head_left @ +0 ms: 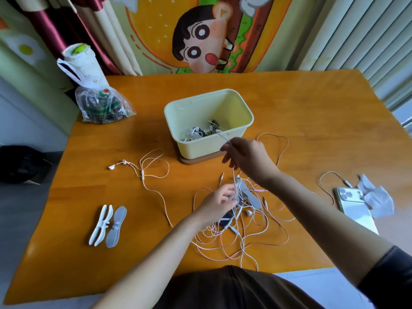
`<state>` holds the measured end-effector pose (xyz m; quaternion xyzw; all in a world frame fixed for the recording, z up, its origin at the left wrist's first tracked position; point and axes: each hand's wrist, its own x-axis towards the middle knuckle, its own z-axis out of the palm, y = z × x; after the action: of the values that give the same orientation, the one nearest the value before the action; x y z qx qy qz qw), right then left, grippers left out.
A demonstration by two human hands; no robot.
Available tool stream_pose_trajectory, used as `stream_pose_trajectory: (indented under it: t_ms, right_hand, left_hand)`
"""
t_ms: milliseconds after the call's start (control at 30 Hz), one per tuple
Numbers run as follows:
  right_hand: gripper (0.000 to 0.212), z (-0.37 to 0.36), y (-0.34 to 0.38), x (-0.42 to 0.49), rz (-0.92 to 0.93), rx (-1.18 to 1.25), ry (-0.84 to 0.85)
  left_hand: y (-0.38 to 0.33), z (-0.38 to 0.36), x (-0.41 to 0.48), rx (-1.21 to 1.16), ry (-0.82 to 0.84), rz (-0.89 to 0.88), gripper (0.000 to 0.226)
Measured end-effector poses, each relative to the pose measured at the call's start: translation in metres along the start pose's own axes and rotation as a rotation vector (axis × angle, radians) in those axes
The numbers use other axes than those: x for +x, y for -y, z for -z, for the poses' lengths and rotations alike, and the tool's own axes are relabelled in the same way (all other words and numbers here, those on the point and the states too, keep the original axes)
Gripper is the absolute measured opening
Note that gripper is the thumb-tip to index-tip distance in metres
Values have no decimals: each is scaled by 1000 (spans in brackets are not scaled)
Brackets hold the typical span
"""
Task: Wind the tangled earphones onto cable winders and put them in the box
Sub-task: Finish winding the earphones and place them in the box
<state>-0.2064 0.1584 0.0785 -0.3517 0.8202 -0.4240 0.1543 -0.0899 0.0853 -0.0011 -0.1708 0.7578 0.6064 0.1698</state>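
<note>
We judged ourselves partway through: the one box (200,146) already held several wound sets, too jumbled to count. Our left hand (219,198) gripped a grey winder (252,197) and cable at the tangle (240,233), while our right hand (247,157) pinched a strand (233,176) raised above it. Left to do were that tangle of pink and white earphones, number unclear, and one loose pair (138,168) lying apart. Two spare winders (116,233) lay on the worktop (312,108)
</note>
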Motion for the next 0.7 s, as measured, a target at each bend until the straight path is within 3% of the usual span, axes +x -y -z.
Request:
stream_pose_trajectory:
  t_ms: [133, 267, 400, 600, 700]
  right_hand:
    - [21, 16, 10, 13, -10, 109, -152]
    - [20, 22, 2, 17, -111, 154, -221]
    - [38, -3, -17, -5, -295, 18, -53]
    - [24, -37, -32, -48, -183, -217, 342]
    - [23, -31, -38, -48, -186, -296, 351]
  left_hand:
    - [3, -2, 1, 56, -151, -91, 6]
    - [-6, 14, -3, -67, -321, -174, 9]
    - [-29, 30, -7, -349, -468, -254, 11]
    - [-69, 47, -17, -528, -577, -424, 13]
    - [-77, 60, -21, -635, -612, -488, 10]
